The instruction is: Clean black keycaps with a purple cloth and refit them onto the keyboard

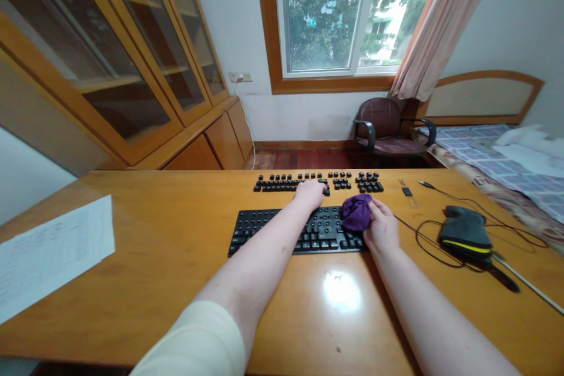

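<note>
A black keyboard base (268, 229) lies in the middle of the wooden desk (176, 247). Behind it, loose black keycaps (282, 183) are laid out in rows like a keyboard. My left hand (311, 194) reaches over the base and rests on the keycap rows, fingers curled down on them; what it grips, if anything, is hidden. My right hand (381, 226) is at the base's right end, closed on a bunched purple cloth (356, 212) pressed against the keys.
A printed sheet of paper (50, 252) lies at the desk's left edge. Right of the keyboard lie black cables (434, 247), a grey and yellow pouch (466, 229) and a small black piece (406, 191). An armchair (388, 126), bed and glass cabinets stand beyond.
</note>
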Available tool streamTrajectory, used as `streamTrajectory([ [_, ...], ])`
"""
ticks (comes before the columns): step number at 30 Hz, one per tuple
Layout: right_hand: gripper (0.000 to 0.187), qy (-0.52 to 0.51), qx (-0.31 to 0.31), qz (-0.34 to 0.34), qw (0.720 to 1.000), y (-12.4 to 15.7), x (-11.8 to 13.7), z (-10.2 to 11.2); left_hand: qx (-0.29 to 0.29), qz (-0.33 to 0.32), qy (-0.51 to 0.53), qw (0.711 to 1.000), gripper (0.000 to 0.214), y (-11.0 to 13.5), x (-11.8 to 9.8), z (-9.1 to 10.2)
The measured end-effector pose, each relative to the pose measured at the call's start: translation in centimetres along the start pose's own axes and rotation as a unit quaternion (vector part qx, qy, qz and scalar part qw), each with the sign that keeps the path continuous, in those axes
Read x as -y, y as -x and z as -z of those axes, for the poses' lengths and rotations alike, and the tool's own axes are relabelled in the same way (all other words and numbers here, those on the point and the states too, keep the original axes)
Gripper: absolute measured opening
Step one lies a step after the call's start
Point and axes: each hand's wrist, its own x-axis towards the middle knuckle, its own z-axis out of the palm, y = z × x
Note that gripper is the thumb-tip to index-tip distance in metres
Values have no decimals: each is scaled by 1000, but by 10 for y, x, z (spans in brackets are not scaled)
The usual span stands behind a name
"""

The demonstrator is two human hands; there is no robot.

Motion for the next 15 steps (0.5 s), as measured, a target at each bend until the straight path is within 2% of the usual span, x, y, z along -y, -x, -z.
streamTrajectory([
  [9,21,2,7,9,1000,2,1,-1,4,2,32,999,19,0,3,-4],
  [15,22,14,19,8,1000,3,0,-1,-19,-16,93,995,19,22,-7,9],
])
